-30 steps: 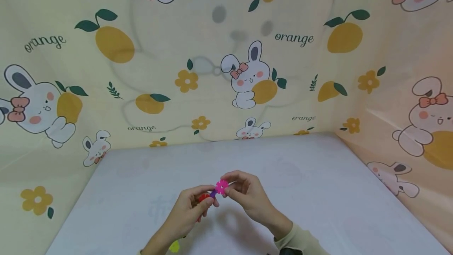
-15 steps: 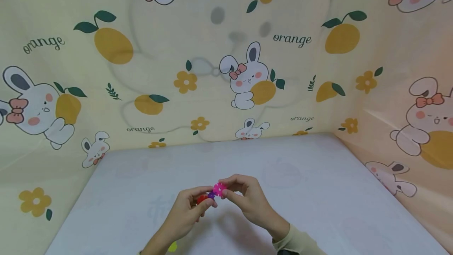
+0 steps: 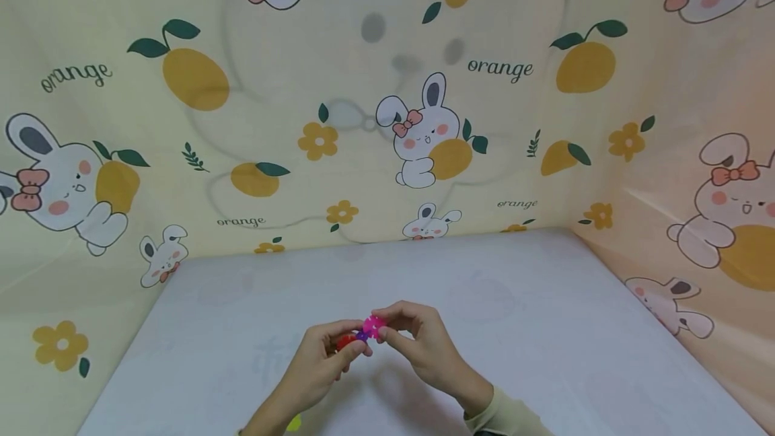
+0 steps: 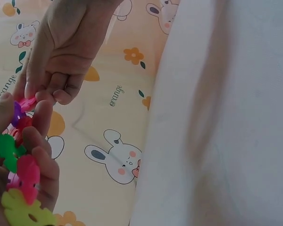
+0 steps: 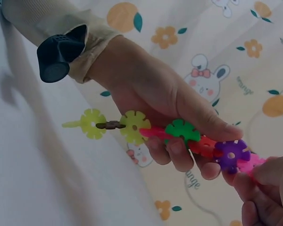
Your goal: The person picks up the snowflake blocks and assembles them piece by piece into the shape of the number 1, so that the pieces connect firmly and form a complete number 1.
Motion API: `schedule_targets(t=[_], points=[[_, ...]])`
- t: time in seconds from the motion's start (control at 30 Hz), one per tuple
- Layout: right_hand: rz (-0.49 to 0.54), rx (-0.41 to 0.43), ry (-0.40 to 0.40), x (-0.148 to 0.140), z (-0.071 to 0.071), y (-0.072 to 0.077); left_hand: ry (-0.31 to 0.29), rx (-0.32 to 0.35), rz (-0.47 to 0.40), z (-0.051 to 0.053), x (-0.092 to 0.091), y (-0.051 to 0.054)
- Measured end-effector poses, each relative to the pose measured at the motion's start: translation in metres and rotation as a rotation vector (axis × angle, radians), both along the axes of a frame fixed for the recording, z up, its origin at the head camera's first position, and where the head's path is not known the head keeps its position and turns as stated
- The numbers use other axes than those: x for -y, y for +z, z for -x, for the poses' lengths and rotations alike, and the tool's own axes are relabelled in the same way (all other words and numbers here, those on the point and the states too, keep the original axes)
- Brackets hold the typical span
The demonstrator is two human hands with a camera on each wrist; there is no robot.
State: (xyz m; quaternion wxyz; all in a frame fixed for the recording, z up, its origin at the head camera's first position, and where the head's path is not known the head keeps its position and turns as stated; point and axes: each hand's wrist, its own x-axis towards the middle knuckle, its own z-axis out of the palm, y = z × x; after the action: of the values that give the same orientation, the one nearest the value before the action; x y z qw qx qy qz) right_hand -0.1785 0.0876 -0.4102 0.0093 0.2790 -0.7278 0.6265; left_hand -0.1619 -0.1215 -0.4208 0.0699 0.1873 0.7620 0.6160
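Note:
In the head view my left hand (image 3: 317,363) holds a chain of notched plastic snowflake discs, its thumb and fingers near a purple disc (image 5: 232,156). My right hand (image 3: 431,343) pinches a bright pink disc (image 3: 373,326) at the chain's end, against the purple one. The right wrist view shows a red disc (image 5: 205,147), a green disc (image 5: 182,131), another pink disc (image 5: 153,132), and yellow discs (image 5: 135,126) joined by a brown one (image 5: 111,125). My left palm and fingers lie along the chain. How deep the pink disc's slot sits is hidden by fingertips.
A white-covered table (image 3: 545,328) spreads beneath both hands. Behind and beside it hangs a cream cloth (image 3: 290,73) printed with rabbits and oranges. A black wrist device (image 5: 61,56) sits at my left sleeve.
My right hand has shifted slightly down and left, bringing the pink disc closer to the purple one. The left hand stays nearly in place, keeping its grip on the chain.

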Motion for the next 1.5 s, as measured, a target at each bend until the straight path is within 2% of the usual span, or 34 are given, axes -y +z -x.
schedule_targets(t=[0.23,0.5,0.73,0.83,0.97,1.13,1.4,1.5], points=[[-0.022,0.044,0.015,0.000,-0.001,-0.002,-0.028,-0.009,-0.024,-0.001,-0.002,-0.005],[-0.022,0.042,0.025,0.000,0.001,-0.005,0.032,0.099,-0.059,0.000,-0.001,-0.001],[-0.032,0.102,0.110,0.001,0.005,-0.013,0.031,0.139,-0.146,0.000,0.000,-0.001],[-0.051,0.125,0.133,0.001,0.007,-0.016,0.071,0.160,-0.145,0.000,0.000,-0.001],[-0.069,0.183,0.150,0.003,0.009,-0.021,0.159,0.180,-0.141,0.000,0.000,0.000],[-0.112,0.272,0.203,0.006,0.008,-0.028,0.245,0.168,-0.158,0.001,0.001,0.001],[-0.171,0.448,0.338,0.008,0.004,-0.028,0.305,0.170,-0.229,0.003,0.003,0.001],[-0.162,0.472,0.363,0.009,0.005,-0.028,0.327,0.165,-0.229,0.003,0.002,0.001]])
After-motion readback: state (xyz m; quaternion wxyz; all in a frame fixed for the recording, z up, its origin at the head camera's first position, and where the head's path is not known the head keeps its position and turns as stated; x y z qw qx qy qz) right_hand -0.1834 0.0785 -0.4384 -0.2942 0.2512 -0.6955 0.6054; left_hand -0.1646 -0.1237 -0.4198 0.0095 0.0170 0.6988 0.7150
